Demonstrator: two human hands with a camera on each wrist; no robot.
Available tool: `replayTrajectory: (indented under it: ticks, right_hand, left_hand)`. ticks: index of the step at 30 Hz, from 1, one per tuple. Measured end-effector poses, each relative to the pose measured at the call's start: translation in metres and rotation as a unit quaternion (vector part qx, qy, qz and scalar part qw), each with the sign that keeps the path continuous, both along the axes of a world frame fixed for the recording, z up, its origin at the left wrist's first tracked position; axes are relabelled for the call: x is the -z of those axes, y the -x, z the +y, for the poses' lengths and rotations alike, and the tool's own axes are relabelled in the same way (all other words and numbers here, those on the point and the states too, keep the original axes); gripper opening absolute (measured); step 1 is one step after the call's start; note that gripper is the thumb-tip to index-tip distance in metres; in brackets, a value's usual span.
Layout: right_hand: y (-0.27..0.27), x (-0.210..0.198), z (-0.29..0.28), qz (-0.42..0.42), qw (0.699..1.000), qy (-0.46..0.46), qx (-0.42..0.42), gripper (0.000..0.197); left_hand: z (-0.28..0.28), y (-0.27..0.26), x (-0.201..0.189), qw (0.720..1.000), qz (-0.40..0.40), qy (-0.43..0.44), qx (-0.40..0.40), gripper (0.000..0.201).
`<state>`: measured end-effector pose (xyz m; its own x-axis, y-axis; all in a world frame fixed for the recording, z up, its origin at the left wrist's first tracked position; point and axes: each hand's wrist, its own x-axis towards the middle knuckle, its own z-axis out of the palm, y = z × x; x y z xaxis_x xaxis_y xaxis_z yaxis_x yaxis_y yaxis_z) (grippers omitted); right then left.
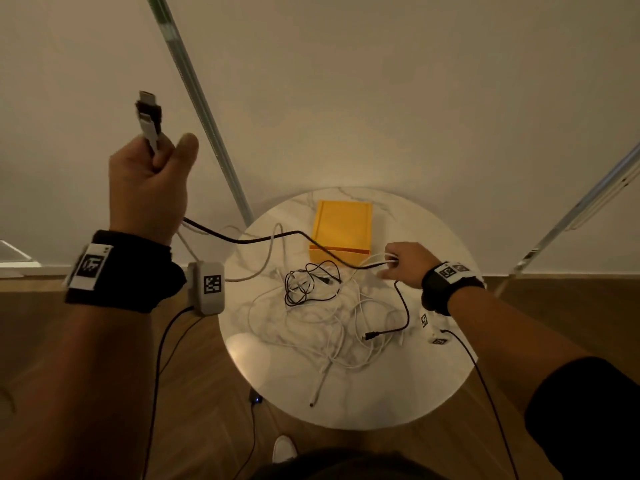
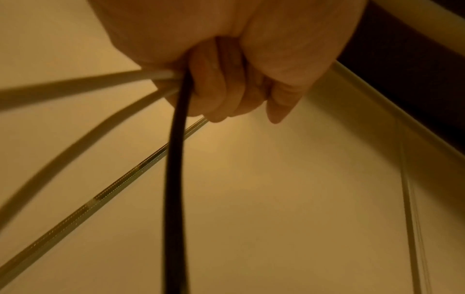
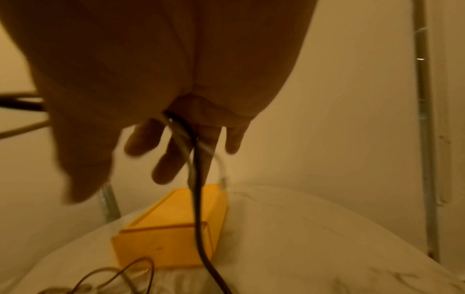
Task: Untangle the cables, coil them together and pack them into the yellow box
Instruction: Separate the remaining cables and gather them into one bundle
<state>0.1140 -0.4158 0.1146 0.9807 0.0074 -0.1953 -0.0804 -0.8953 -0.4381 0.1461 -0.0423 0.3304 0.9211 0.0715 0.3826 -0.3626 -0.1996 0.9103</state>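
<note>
My left hand (image 1: 161,161) is raised high at the left and grips a thick black cable (image 1: 270,239) and white cables, whose plugs (image 1: 149,116) stick up above the fist. In the left wrist view the fingers (image 2: 226,89) curl round the black cable (image 2: 176,179) and the white cables (image 2: 75,87). These cables run down to my right hand (image 1: 394,263) beside the open yellow box (image 1: 343,226), and pass between its fingers (image 3: 173,155). The black cable (image 3: 198,218) hangs in front of the yellow box (image 3: 163,238). A tangle of white and thin black cables (image 1: 322,306) lies on the table.
The round white marble table (image 1: 415,393) stands on a wooden floor against a pale wall. Two slanted metal poles (image 1: 194,98) (image 1: 588,209) rise behind it. A small device with a blue light (image 1: 256,398) and a white shoe (image 1: 284,448) are on the floor.
</note>
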Motion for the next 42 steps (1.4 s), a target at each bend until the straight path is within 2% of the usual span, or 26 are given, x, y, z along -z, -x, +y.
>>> replayTrajectory:
  ticks: [1,4,8,12,14,17,19,22,24,25,28,29,30,33,36,39,42]
  right_hand:
    - [0.001,0.005,0.005,0.010,1.000,-0.003,-0.016,0.033]
    - [0.004,0.016,0.008,0.042,0.999,-0.021,-0.019,0.066]
    - [0.014,0.035,-0.013,0.063,0.997,-0.041,0.012,0.072]
    - [0.028,0.066,-0.036,0.065,0.993,-0.072,0.062,0.089]
    - [0.035,0.087,-0.045,0.103,0.989,-0.054,0.087,0.087]
    - [0.049,0.117,-0.058,0.157,0.977,0.043,0.138,0.093]
    - [0.060,0.142,-0.073,0.174,0.968,0.081,0.162,0.088]
    - [0.072,0.171,-0.086,0.235,0.957,0.096,0.140,0.083]
    - [0.077,0.177,-0.086,0.235,0.955,0.121,0.134,0.076]
    - [0.078,0.181,-0.085,0.236,0.954,0.133,0.128,0.080]
    - [0.085,0.198,-0.082,0.247,0.955,0.132,0.101,0.122]
    - [0.086,0.199,-0.081,0.249,0.955,0.128,0.094,0.126]
    - [0.084,0.197,-0.079,0.246,0.958,0.110,0.098,0.117]
    - [0.065,0.171,-0.074,0.198,0.972,0.044,0.122,0.050]
    - [0.039,0.123,-0.069,0.109,0.987,0.019,0.121,0.014]
    - [0.019,0.062,-0.061,-0.020,0.990,-0.035,0.139,0.015]
    - [0.015,-0.002,-0.046,-0.137,0.980,-0.113,0.090,0.017]
  left_hand:
    - [-0.002,0.000,-0.002,1.000,-0.005,-0.001,-0.005,0.048]
    - [-0.012,0.003,-0.004,1.000,-0.012,0.011,0.010,0.042]
    - [-0.027,0.010,-0.005,0.998,-0.016,0.040,0.039,0.041]
    - [-0.032,0.011,-0.008,0.998,-0.048,0.026,0.030,0.047]
    - [-0.037,0.011,-0.010,0.998,-0.059,0.027,0.019,0.051]
    - [-0.045,0.010,-0.015,0.997,-0.074,0.034,0.008,0.054]
    - [-0.048,0.009,-0.019,0.996,-0.087,0.022,-0.005,0.055]
    - [-0.052,0.006,-0.024,0.995,-0.095,0.008,-0.008,0.053]
    - [-0.055,0.005,-0.025,0.995,-0.096,-0.001,0.000,0.053]
    - [-0.057,0.005,-0.025,0.995,-0.096,-0.005,0.003,0.052]
    - [-0.064,0.006,-0.023,0.996,-0.090,-0.007,0.005,0.049]
    - [-0.067,0.006,-0.023,0.996,-0.090,-0.006,0.006,0.049]
    - [-0.069,0.005,-0.022,0.996,-0.090,-0.007,0.007,0.048]
    - [-0.076,0.005,-0.021,0.997,-0.076,-0.011,0.020,0.047]
    - [-0.087,0.006,-0.019,0.996,-0.074,-0.041,0.031,0.050]
    - [-0.101,0.006,-0.015,0.993,-0.066,-0.081,0.051,0.050]
    - [-0.116,0.007,-0.005,0.991,-0.035,-0.097,0.092,0.054]
